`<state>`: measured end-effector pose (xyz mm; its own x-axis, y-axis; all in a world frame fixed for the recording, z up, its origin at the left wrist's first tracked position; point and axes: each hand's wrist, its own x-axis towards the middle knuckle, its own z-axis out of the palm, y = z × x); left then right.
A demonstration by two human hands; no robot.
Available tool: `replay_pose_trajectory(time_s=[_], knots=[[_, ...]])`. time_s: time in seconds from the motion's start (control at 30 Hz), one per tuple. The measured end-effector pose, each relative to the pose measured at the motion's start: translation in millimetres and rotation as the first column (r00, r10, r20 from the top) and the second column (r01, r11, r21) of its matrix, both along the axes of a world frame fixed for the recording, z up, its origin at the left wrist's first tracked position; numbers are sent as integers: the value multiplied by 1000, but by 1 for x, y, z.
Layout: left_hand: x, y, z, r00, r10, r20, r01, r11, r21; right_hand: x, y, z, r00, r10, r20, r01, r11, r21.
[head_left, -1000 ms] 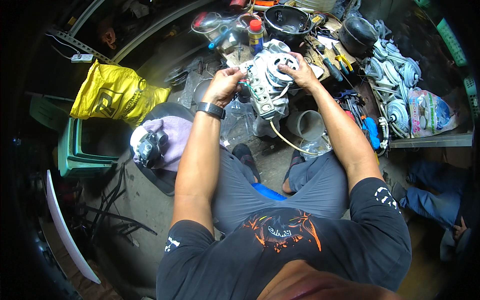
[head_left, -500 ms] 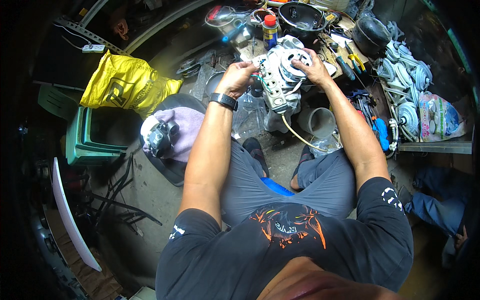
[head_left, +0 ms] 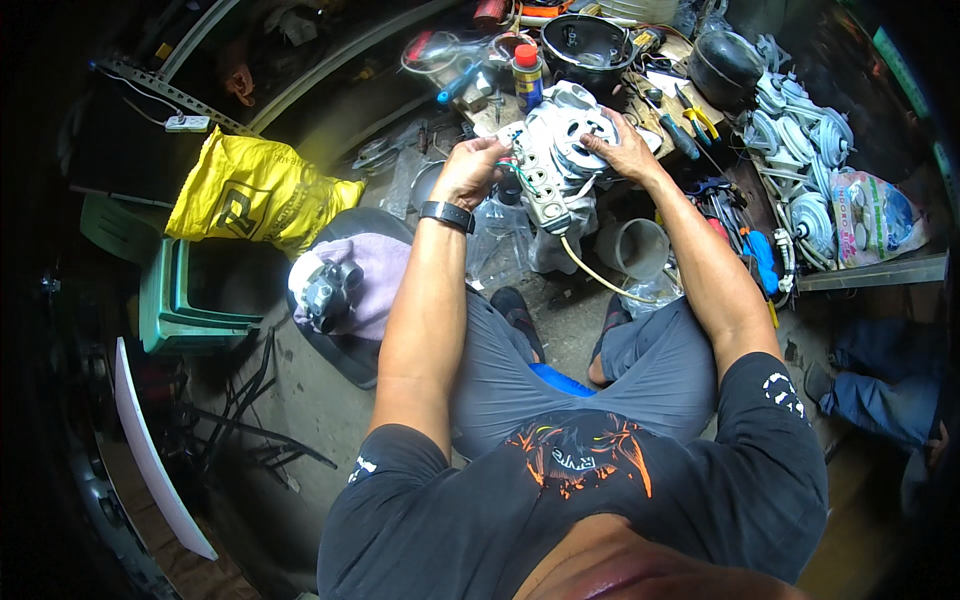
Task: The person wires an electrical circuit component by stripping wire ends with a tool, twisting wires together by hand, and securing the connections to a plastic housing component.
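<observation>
Both my hands are over the cluttered bench in front of me. My left hand, a watch on its wrist, pinches thumb and fingers together at the upper end of a white power strip. A thin green wire shows beside those fingertips; exactly what they pinch is too small to tell. My right hand grips the right side of a white round slotted housing, its thumb lying across the face. The strip rests against the housing's left side, and a pale cord runs down from its lower end.
A spray can with a red cap and a black bowl stand behind the housing. Rightward lie screwdrivers, pliers and a heap of white round parts. A yellow bag and a respirator are leftward. Another person's leg shows at right.
The whole view has shifted slightly. My left fingers still pinch at the strip's upper end, and my right hand keeps its grip on the housing.
</observation>
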<state>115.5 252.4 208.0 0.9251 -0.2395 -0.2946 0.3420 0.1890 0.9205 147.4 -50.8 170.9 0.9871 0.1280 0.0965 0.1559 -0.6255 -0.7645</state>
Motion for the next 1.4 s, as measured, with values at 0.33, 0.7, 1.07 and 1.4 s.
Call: replay_pose_trajectory(time_s=[0.33,0.7,1.07,1.4], knots=[[-1,-3,6,1000,14,-14,-14,1000,-23,3,-7,-10,993,34,110,-27,998,-59],[1,0,0,1000,12,14,-11,998,-64,-3,-37,28,971,231,-67,-236,969,-78],[-2,5,4,1000,13,-2,-13,999,-43,-86,-68,86,846,443,-298,-473,880,-34],[-11,-11,12,1000,-7,-4,7,998,-54,-147,48,24,900,251,-357,-162,952,261]])
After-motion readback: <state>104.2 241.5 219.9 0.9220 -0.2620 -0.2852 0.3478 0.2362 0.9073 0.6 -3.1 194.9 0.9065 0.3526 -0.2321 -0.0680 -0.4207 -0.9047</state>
